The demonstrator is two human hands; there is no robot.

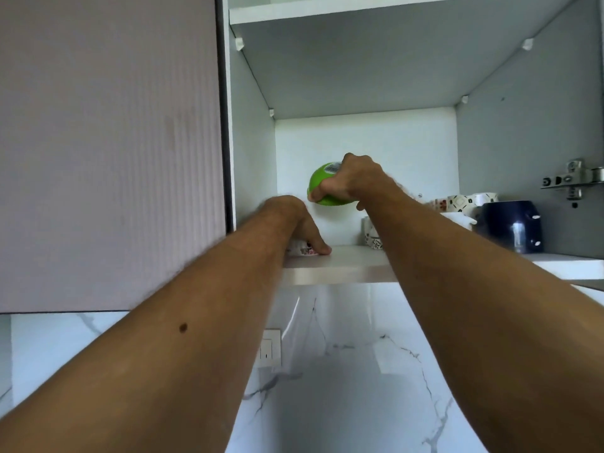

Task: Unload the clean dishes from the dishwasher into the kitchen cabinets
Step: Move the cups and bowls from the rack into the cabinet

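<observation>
Both arms reach up into the open cabinet (pixel 359 93). The right hand (pixel 353 178) has its grip clenched round a green bowl (pixel 322 184), held in the air above the shelf (pixel 340 266). The left hand (pixel 294 220) rests over what seems a small patterned bowl (pixel 300 250) at the shelf's left end, fingers curled on it; patterned cups (pixel 457 202) and a dark blue mug (pixel 510 223) stand to the right.

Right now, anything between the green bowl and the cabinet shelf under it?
Nothing visible. The right hand holds the green bowl in the air above a bare stretch of shelf. The left hand rests on a patterned bowl to its left; mugs stand to the right.
</observation>
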